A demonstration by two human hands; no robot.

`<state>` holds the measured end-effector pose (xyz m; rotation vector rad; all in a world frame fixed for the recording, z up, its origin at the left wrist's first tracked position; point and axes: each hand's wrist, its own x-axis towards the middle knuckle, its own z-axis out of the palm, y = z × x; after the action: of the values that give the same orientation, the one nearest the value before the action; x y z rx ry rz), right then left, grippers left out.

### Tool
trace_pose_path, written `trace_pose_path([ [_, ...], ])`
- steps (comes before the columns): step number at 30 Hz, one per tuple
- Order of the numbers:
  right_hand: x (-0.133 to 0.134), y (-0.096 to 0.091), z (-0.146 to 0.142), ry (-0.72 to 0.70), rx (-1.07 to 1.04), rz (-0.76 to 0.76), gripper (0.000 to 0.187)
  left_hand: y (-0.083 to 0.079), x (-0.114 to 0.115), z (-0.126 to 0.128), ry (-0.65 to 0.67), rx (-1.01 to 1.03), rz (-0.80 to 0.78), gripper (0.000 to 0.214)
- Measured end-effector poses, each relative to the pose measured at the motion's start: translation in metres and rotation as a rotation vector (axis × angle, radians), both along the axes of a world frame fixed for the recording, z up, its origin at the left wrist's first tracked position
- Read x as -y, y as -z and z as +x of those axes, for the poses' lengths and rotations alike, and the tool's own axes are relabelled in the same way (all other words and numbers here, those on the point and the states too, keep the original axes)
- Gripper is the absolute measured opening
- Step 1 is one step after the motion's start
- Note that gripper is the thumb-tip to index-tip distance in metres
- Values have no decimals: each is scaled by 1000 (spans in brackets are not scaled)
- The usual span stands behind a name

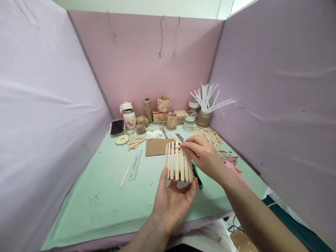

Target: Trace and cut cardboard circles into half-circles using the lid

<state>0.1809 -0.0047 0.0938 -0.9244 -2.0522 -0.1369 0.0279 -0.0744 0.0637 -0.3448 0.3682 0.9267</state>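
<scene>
My left hand point(172, 201) cradles a small frame of wooden craft sticks point(178, 162) from below, thumb on its left edge and fingertips on its right. The sticks stand upright side by side above the green table point(118, 206). My right hand point(203, 154) comes in from the right and pinches the top edge of the frame, fingers closed on a short stick piece there.
A green-handled tool point(197, 176) lies under my right hand. A brown card point(157, 147), a clear ruler point(135, 165) and loose sticks point(126, 174) lie on the table. Jars, twine balls, a phone point(117, 126) and a cup of white straws point(206, 105) line the back wall.
</scene>
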Motion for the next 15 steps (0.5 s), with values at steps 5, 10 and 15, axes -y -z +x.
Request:
trace_pose_path([
  [5,-2,2,-1,13,-16,-24,17,1,1,-2,-7,-11,1,37],
  [10,-1,0,-3,2,-203,-121,15,2,-1,-3,-13,-16,8,38],
  [15,-4,2,3,-170,-921,-716,18,-1,-6,-12,-77,-110,50,33],
])
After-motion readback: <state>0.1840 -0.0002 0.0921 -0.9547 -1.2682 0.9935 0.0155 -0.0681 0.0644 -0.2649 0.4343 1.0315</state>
